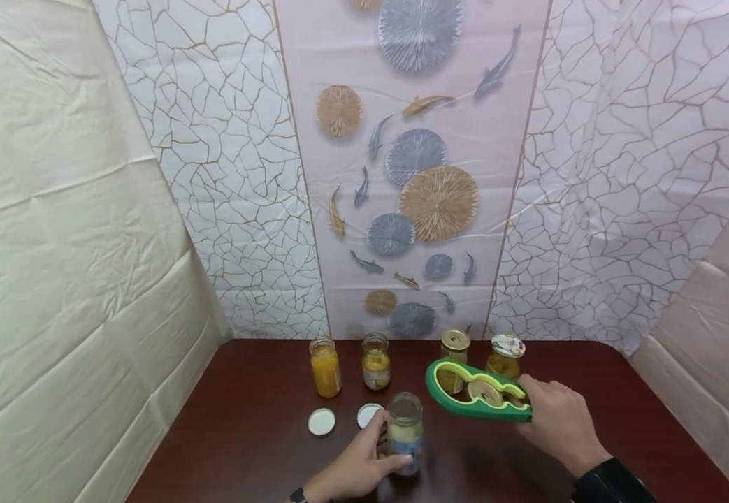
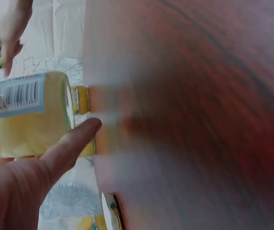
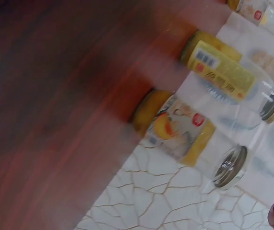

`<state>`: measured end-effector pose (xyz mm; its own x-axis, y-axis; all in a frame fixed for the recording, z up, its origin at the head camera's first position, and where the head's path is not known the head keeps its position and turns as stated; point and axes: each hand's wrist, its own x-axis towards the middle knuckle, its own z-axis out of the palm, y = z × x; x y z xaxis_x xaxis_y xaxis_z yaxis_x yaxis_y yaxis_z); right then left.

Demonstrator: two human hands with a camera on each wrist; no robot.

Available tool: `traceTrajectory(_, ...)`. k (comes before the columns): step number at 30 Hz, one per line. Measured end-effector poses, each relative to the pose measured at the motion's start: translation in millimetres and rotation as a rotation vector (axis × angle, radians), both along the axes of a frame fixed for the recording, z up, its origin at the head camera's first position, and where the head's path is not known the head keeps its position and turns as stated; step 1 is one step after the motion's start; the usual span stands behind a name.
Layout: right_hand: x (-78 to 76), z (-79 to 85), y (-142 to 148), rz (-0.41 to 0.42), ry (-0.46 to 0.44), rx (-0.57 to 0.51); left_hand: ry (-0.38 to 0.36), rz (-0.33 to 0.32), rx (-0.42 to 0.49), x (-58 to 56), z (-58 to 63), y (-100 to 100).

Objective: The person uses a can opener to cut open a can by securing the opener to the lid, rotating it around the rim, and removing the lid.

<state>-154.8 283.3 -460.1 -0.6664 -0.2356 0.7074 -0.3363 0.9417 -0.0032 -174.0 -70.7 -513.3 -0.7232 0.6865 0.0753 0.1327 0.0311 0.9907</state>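
Left hand (image 1: 367, 457) curled round clear glass jar with blue label (image 1: 405, 434), pale contents, mouth uncovered, at front of dark red wooden table (image 1: 232, 419)
Right hand (image 1: 560, 420) wrapped round end of green-and-yellow opener (image 1: 486, 413), round gold lid (image 1: 486, 393) apparently inside it
Step in hand seems jar opening; next move probably calls for freeing lid
Uncovered glass jar of orange filling (image 1: 326, 372), uncovered glass jar of yellow chunks (image 1: 377, 369) behind; gold-lidded glass jar (image 1: 455, 344), white-patterned-lid glass jar (image 1: 506, 356) both capped, yellow contents

Left hand (image 1: 364, 455): bare
Left wristband (image 1: 298, 495): narrow, black
Right hand (image 1: 559, 423): bare
Right sleeve (image 1: 612, 483): black, long, wrist-length
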Motion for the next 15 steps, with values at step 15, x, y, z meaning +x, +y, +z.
traceTrajectory(15, 6.9, -10.5, 11, -0.053, -0.037, -0.041, -0.002, 0.086, -0.018, -9.7, 2.6, -10)
